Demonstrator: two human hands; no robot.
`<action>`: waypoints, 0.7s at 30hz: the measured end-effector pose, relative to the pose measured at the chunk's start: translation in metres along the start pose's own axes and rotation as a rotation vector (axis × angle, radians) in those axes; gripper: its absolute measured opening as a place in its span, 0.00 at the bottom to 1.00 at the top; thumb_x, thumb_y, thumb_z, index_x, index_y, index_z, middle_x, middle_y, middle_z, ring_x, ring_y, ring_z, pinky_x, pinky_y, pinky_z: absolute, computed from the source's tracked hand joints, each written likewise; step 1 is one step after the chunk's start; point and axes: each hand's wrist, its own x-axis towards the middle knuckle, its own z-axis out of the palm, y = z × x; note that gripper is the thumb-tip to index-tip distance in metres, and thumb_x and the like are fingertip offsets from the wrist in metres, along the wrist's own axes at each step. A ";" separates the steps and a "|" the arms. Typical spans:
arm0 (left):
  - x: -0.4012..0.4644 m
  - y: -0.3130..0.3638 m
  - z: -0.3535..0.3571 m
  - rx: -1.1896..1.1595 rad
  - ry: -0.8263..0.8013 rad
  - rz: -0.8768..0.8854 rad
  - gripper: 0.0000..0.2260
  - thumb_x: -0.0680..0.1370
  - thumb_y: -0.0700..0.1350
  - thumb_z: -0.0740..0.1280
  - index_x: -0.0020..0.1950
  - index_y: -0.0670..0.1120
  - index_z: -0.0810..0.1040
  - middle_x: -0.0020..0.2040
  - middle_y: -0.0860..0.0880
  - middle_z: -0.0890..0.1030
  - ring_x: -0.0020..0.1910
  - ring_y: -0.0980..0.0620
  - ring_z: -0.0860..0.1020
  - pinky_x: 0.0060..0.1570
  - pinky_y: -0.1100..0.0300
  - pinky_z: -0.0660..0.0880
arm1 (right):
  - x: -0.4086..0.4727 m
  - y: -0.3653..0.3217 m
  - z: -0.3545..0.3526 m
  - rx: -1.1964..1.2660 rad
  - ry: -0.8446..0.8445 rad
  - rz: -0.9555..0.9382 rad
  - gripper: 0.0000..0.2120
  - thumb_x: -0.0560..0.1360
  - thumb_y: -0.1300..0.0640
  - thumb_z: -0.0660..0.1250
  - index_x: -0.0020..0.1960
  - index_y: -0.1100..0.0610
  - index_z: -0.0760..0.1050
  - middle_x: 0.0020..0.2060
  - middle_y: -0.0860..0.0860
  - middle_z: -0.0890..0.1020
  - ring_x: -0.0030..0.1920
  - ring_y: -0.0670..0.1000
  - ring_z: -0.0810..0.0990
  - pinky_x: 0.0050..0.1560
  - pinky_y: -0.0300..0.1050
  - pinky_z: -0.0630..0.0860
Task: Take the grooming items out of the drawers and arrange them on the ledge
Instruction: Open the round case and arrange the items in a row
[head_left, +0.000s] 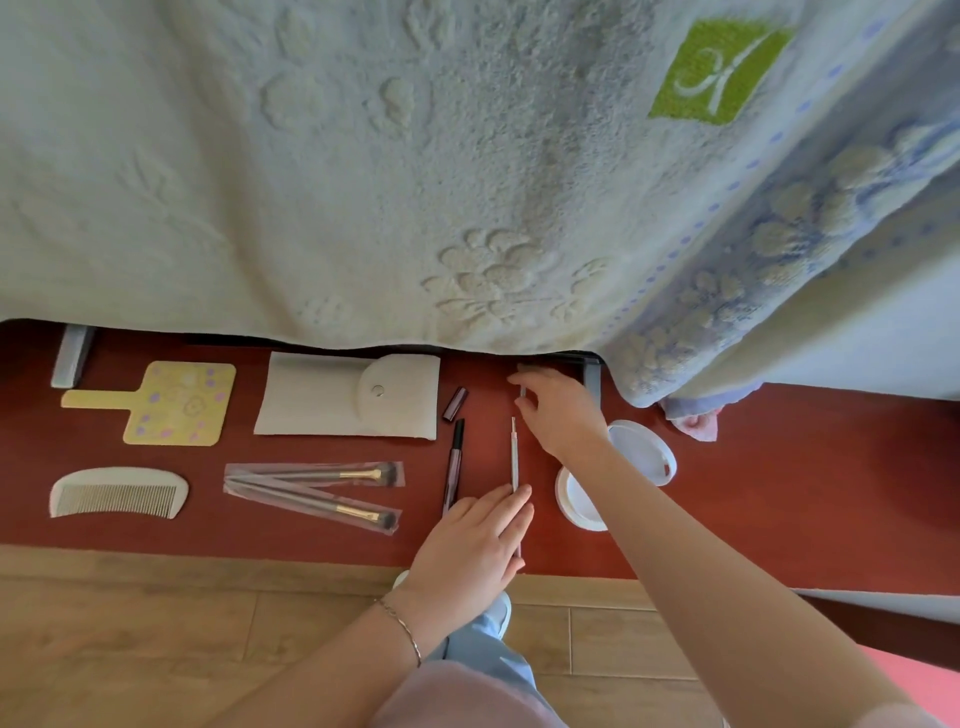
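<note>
Grooming items lie in rows on the red ledge (753, 493): a yellow hand mirror (171, 402), a white comb (118, 492), a white pouch (348, 395), two wrapped makeup brushes (317, 493), a dark cap (455, 404) and a dark pen-like liner (453, 462). A thin silver tool (514, 457) lies beside the liner. My left hand (478, 551) rests flat with its fingertips on the tool's near end. My right hand (558, 410) pinches a small slim piece (522, 391) just beyond the tool's far tip.
A pale embossed towel (415, 171) hangs over the back and hides what is behind the ledge. A white round jar (579, 501) and its lid (644, 452) sit to the right under my forearm. Wood floor (156, 623) lies in front.
</note>
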 end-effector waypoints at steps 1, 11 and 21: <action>-0.001 0.000 0.000 -0.001 0.000 0.001 0.23 0.69 0.54 0.72 0.61 0.47 0.78 0.64 0.49 0.77 0.61 0.53 0.76 0.54 0.59 0.76 | -0.001 0.002 0.000 0.012 0.004 0.009 0.16 0.77 0.60 0.61 0.63 0.52 0.74 0.67 0.49 0.73 0.64 0.51 0.72 0.62 0.44 0.69; -0.003 0.000 -0.001 -0.005 -0.007 0.024 0.23 0.69 0.55 0.71 0.62 0.47 0.78 0.64 0.50 0.76 0.61 0.53 0.75 0.54 0.60 0.76 | -0.001 -0.005 0.007 -0.002 0.041 -0.020 0.15 0.76 0.58 0.62 0.62 0.51 0.76 0.67 0.48 0.73 0.65 0.49 0.72 0.60 0.43 0.69; 0.005 -0.002 -0.002 0.001 0.007 0.012 0.24 0.69 0.54 0.72 0.62 0.45 0.77 0.63 0.50 0.77 0.58 0.52 0.76 0.53 0.58 0.76 | 0.006 0.002 0.001 0.038 -0.037 -0.033 0.16 0.76 0.59 0.61 0.62 0.49 0.75 0.68 0.45 0.70 0.64 0.48 0.72 0.62 0.41 0.68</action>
